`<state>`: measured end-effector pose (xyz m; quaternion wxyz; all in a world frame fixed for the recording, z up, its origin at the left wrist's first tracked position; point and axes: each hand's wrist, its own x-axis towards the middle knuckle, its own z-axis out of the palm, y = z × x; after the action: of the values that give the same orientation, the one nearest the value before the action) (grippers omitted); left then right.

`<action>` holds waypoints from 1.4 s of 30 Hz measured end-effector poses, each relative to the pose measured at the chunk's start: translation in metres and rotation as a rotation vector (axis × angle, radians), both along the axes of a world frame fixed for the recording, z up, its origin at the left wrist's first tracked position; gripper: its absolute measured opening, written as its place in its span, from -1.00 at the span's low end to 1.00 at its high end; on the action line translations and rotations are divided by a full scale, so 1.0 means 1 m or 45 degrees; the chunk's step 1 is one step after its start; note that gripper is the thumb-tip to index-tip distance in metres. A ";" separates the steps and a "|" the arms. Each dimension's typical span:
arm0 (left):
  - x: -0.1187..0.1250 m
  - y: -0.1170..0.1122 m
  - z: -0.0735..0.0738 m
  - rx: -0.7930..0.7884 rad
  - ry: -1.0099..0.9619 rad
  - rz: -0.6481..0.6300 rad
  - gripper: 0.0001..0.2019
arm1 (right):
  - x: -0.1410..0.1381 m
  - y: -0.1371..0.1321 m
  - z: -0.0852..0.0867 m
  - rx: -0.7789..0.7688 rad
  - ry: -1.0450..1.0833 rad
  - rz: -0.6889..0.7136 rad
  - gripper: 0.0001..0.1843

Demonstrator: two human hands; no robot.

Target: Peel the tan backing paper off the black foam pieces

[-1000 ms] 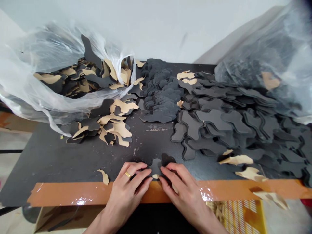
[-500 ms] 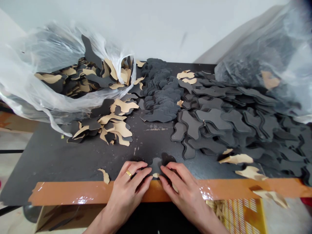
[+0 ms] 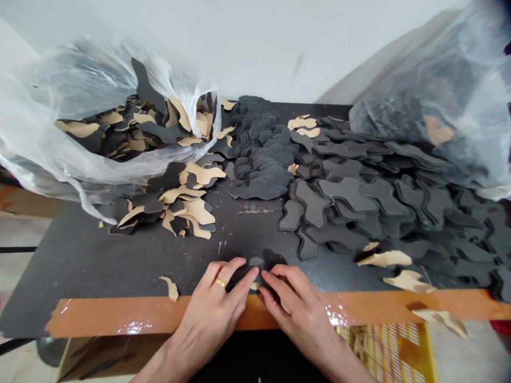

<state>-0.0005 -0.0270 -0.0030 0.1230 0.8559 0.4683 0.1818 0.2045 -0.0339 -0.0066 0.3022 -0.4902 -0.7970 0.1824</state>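
A small dark grey, wavy-edged foam piece (image 3: pixel 256 262) lies at the near edge of the table between my hands, largely covered by fingers. My left hand (image 3: pixel 223 295), with a gold ring, has its fingers bent and the index fingertip pressed onto the piece; its thumb is mostly hidden. From the other side, my right hand (image 3: pixel 293 298) holds the piece's right edge with curled fingers. A bit of beige backing paper (image 3: pixel 254 286) shows below the piece, between the fingertips.
Stacked dark foam pieces (image 3: pixel 259 159) stand ahead, with a large spread of similar pieces (image 3: pixel 383 199) to the right. Beige-backed pieces (image 3: pixel 195 210) lie left, beside an open plastic bag (image 3: pixel 80 165). Another bag (image 3: pixel 459 101) stands back right. Brown tape (image 3: pixel 120 317) covers the front edge.
My left hand has shifted slightly right, its index fingertip now over the foam piece, covering more of it. My right hand stays nearly still. The view has moved slightly.
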 end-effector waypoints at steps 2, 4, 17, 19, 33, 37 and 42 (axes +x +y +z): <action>0.001 0.003 0.002 0.079 0.052 -0.038 -0.63 | -0.001 0.000 0.000 -0.001 0.004 -0.005 -0.74; 0.000 0.008 0.005 0.167 0.096 -0.103 -0.67 | -0.002 0.001 -0.001 0.017 0.013 -0.019 -0.74; -0.011 0.034 0.008 -0.155 -0.270 -0.149 -0.69 | 0.022 0.000 0.011 0.083 0.151 -0.056 -0.73; -0.010 0.035 0.007 -0.183 -0.293 -0.104 -0.69 | 0.020 -0.001 0.012 0.204 0.007 0.045 -0.69; -0.016 0.031 0.012 -0.245 -0.174 -0.184 -0.59 | -0.007 0.006 0.015 0.161 -0.042 0.054 -0.75; -0.017 0.031 0.011 -0.286 -0.192 -0.204 -0.61 | 0.005 -0.007 0.037 0.072 0.028 0.185 -0.78; -0.019 0.031 0.013 -0.334 -0.231 -0.252 -0.75 | 0.031 -0.018 0.053 -0.026 0.143 0.344 -0.73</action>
<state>-0.0193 0.0044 0.0100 0.2926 0.8545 0.3885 0.1827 0.2359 -0.0514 0.0468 0.3142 -0.3706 -0.8355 0.2565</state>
